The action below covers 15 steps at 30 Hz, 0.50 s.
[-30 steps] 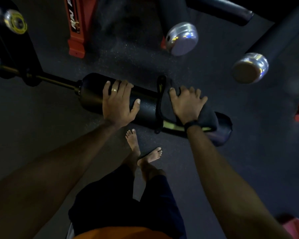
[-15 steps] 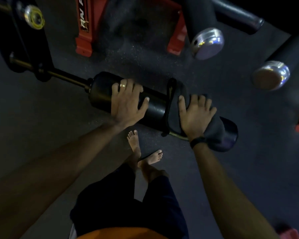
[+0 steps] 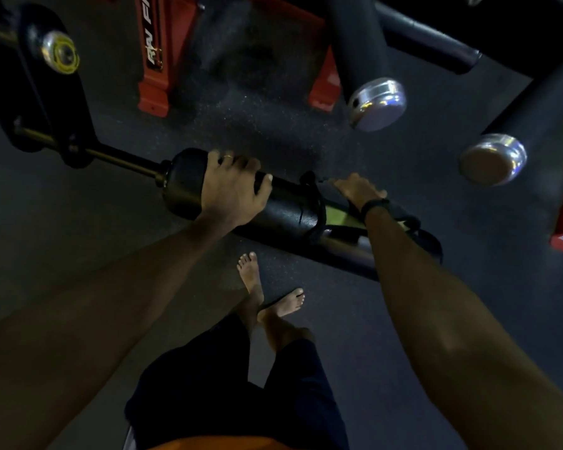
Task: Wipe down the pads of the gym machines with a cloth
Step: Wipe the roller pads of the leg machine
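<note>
Right hand (image 3: 358, 190) further over roller pad (image 3: 283, 211)

The roller pad (image 3: 283, 209) lies across the middle, from 10 o'clock down to 4 o'clock, above the floor (image 3: 78, 241). A thin bar (image 3: 121, 159) goes out of its end toward 9 o'clock, into a bracket (image 3: 46, 92). The left hand (image 3: 233, 190) sits on top of the pad's 10 o'clock half. The right hand (image 3: 359, 191) is on the 4 o'clock half, over the cloth (image 3: 400, 216) that is wrapped around the pad. Two other rollers (image 3: 376, 103) hang at 1 and 2 o'clock. The bare feet (image 3: 268, 293) stand at 6 o'clock, below the pad.
</note>
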Motion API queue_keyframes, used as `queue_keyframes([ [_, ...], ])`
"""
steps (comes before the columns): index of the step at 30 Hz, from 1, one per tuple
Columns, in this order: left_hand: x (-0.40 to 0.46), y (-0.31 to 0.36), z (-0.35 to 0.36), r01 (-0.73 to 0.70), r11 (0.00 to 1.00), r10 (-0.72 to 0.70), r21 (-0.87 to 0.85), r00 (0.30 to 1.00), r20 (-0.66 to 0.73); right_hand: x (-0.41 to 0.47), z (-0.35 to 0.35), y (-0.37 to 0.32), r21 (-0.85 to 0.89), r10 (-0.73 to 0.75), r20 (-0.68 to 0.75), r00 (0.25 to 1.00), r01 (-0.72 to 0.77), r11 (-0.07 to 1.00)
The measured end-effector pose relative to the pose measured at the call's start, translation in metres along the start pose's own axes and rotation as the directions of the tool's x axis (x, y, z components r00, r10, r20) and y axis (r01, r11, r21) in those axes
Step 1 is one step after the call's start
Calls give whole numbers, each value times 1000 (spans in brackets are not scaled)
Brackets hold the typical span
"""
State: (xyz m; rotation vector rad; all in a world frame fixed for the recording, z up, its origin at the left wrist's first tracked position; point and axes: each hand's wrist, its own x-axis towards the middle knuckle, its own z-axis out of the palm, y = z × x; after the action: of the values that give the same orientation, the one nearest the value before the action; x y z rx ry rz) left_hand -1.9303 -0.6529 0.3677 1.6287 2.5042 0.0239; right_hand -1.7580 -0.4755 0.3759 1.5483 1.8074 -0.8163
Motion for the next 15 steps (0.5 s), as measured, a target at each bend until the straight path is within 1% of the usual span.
queue_keyframes([
  [1, 0, 0, 1, 3, 1000, -3, -3, 1000, 1, -1, 5, 1, 7, -28, -39, 999, 29, 1000],
  [2, 0, 0, 1, 4, 1000, -5, -9, 1000, -2, -6, 11, 5, 2, -76, -143, 987, 77, 997],
  [3, -1, 0, 2, 3, 1000, -3, -18, 1000, -2, -17, 22, 10, -38, -123, -297, 947, 117, 992],
  [4, -2, -1, 2, 2, 1000, -2, -23, 1000, -6, -34, 35, 17, -87, -165, -453, 876, 140, 986],
  [5, -2, -1, 2, 2, 1000, -3, -23, 1000, -8, -51, 49, 22, -123, -196, -570, 798, 153, 980],
  [6, -3, -1, 2, 5, 1000, -5, -23, 1000, -3, -66, 63, 26, -137, -206, -647, 734, 153, 979],
  [7, -3, -1, 2, 9, 1000, -9, -27, 1000, 3, -77, 74, 28, -133, -197, -685, 702, 145, 980],
  [8, -2, -1, 3, 16, 999, -16, -29, 1000, 0, -81, 77, 27, -119, -180, -693, 698, 135, 984],
  [10, -3, -1, 5, 14, 1000, -15, -24, 999, -29, -74, 68, 22, -131, -170, -648, 743, 111, 985],
  [11, -4, -1, 5, 5, 1000, -6, -26, 999, -49, -65, 58, 18, -152, -169, -590, 789, 96, 984],
  [13, -7, -1, 9, -13, 999, 10, -33, 997, -78, -38, 32, 13, -151, -140, -381, 914, 87, 985],
  [14, -8, -1, 9, -14, 999, 12, -31, 997, -81, -21, 20, 10, -99, -107, -243, 964, 85, 991],
  [15, -9, -2, 8, -14, 999, 11, -34, 997, -81, -7, 10, 6, -33, -56, -91, 994, 53, 998],
])
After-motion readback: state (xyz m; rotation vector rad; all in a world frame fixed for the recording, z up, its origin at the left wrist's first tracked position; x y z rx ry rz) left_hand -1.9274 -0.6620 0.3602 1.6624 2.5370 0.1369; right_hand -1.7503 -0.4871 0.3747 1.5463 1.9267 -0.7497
